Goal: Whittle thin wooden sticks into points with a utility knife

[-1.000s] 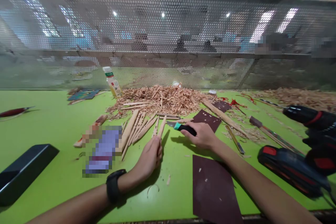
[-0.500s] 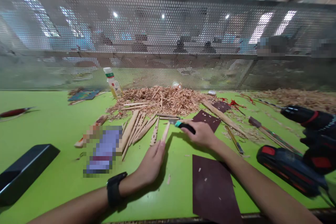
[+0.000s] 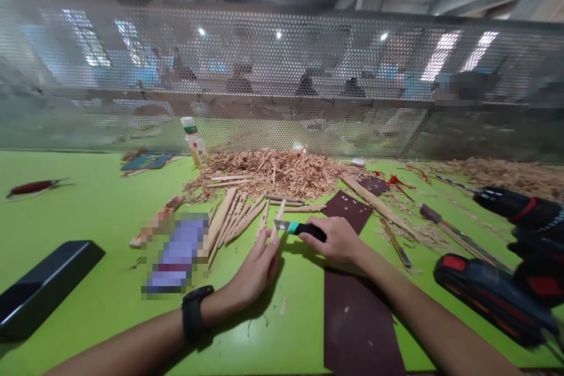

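Green tabletop (image 3: 299, 317) lies beneath a slim, pale wooden stick (image 3: 281, 210).

Workshop: drill (image 3: 513, 204), wood shavings (image 3: 282, 171)

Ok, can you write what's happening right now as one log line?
left hand: holds wood stick | right hand: grips knife, blade at wood stick | nearby: wood shavings, drill

One knife (image 3: 311, 231) near centre, one bottle (image 3: 197, 147) at ten o'clock, one drill (image 3: 506, 202) at three, one wristwatch (image 3: 192, 314) at seven, three dark sheets (image 3: 359, 323) from three to five.
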{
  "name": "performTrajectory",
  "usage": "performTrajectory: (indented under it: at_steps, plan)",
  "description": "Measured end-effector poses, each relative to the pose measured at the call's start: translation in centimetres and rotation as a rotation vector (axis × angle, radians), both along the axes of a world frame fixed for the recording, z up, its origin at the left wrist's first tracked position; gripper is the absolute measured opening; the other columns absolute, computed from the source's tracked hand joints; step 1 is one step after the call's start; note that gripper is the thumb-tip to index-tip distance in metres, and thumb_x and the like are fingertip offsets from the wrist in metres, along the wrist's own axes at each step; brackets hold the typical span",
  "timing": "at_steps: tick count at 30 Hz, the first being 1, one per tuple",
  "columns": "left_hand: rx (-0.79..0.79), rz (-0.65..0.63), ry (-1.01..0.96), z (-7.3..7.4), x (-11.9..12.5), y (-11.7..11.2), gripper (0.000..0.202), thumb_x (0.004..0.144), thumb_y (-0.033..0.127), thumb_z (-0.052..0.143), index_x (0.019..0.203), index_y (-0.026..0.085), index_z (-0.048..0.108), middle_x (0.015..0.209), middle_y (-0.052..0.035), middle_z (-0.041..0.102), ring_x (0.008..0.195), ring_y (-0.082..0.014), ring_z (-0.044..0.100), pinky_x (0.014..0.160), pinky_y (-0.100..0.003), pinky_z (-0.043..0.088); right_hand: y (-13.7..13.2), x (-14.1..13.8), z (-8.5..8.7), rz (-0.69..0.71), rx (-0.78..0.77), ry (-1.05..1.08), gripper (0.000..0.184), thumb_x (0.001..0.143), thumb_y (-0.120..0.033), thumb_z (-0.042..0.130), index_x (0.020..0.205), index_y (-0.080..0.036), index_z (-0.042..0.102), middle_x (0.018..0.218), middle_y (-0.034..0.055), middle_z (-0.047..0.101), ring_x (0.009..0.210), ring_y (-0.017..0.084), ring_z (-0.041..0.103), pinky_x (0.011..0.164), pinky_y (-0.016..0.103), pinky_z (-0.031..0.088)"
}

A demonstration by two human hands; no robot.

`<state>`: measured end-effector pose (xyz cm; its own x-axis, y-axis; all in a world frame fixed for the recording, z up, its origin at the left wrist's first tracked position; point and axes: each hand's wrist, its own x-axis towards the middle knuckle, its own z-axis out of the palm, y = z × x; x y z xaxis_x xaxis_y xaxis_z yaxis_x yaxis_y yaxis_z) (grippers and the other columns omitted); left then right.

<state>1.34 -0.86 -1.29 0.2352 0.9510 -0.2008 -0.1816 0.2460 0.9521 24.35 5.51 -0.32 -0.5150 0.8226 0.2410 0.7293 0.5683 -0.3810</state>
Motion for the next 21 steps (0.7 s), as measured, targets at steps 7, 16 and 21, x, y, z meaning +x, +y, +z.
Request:
performTrajectory:
  at_steps: [7, 16, 21]
  plan:
    - [-0.002, -0.023, -0.025, 0.2, 0.1, 0.2, 0.052, 0.084, 0.068, 0.070, 0.097, 0.023, 0.046, 0.062, 0.0102, 0.037, 0.048, -0.0072, 0.029, 0.043, -0.020, 0.019, -0.7, -0.4, 0.1, 0.102, -0.023, 0.025, 0.038, 0.099, -0.057, 0.057, 0.095, -0.022, 0.071, 0.083, 0.0049, 0.076, 0.072, 0.019, 0.065, 0.064, 0.028, 0.035]
    - [-0.077, -0.023, -0.098, -0.5, -0.3, 0.3, 0.048, 0.084, 0.059, 0.070, 0.087, 0.025, 0.037, 0.060, 0.0115, 0.032, 0.045, -0.0057, 0.022, 0.040, -0.017, 0.013, -0.4, 0.0, -0.1, 0.086, -0.022, 0.013, 0.035, 0.096, -0.056, 0.062, 0.092, -0.023, 0.072, 0.082, 0.0033, 0.076, 0.070, 0.018, 0.062, 0.063, 0.028, 0.034]
    - [-0.094, -0.029, -0.079, -0.9, -0.6, 0.6, 0.046, 0.085, 0.062, 0.068, 0.092, 0.025, 0.042, 0.060, 0.0121, 0.028, 0.044, -0.0063, 0.018, 0.037, -0.018, 0.010, -0.2, 0.0, -0.1, 0.060, -0.002, 0.010, 0.035, 0.096, -0.057, 0.061, 0.096, -0.025, 0.075, 0.086, 0.0032, 0.078, 0.074, 0.020, 0.067, 0.064, 0.028, 0.036]
